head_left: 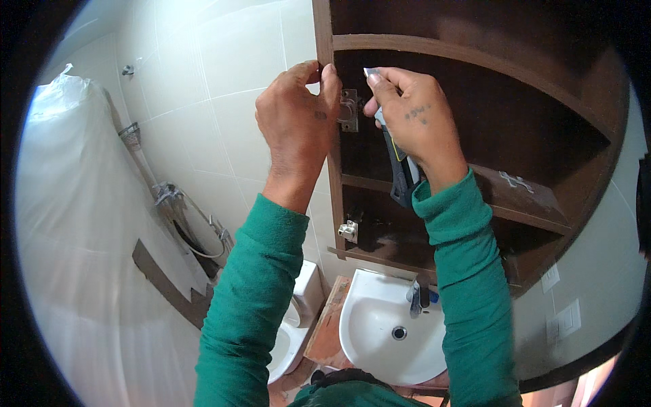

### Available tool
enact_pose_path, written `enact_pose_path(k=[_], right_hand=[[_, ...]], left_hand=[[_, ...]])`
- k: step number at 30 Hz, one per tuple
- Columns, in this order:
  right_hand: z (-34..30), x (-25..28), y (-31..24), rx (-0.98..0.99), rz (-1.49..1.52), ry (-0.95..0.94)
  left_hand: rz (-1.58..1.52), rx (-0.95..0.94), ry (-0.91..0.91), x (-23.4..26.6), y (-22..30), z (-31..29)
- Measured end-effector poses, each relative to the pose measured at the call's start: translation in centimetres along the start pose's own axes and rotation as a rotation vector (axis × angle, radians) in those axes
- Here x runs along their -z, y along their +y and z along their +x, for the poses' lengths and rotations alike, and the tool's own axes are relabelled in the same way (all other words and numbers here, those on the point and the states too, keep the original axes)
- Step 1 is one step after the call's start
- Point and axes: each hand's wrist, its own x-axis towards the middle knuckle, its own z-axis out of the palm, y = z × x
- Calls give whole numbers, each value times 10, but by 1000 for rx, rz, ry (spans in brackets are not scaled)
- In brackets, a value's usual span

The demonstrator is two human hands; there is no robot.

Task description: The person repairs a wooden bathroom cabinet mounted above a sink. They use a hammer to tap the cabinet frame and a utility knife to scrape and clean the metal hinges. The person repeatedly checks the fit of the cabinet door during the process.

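Note:
My left hand (pixel 298 119) is closed at the left side panel (pixel 323 34) of a dark brown wooden cabinet, its thumb and forefinger on either side of the front edge. Just to the right, my right hand (pixel 413 112) holds what looks like a utility knife (pixel 400 173), black and grey with yellow trim, its handle hanging down below the palm. A small whitish piece (pixel 369 72) shows between that hand's thumb and forefinger. Between both hands, a metal hinge (pixel 349 110) is fixed to the inside of the panel. Another hinge (pixel 348 231) sits lower down.
Cabinet shelves (pixel 468 54) curve away to the right, one bearing a small metal fitting (pixel 515 182). Below stand a white washbasin (pixel 366 325) with a tap (pixel 415 298) and a toilet (pixel 308 292). White sheeting (pixel 88 237) hangs at the left, near a shower hose (pixel 210 254).

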Motion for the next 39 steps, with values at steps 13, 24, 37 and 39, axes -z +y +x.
enact_pose_path(k=[13, 24, 37, 39], right_hand=[[-6, -8, 42, 318, 60, 78], [11, 0, 26, 286, 166, -41], [8, 10, 17, 353, 111, -18], [10, 8, 18, 358, 106, -9]], left_hand=[[345, -140, -82, -1, 29, 13], [561, -114, -57, -15, 37, 12], [515, -67, -52, -17, 40, 11], [510, -71, -31, -18, 37, 11]])
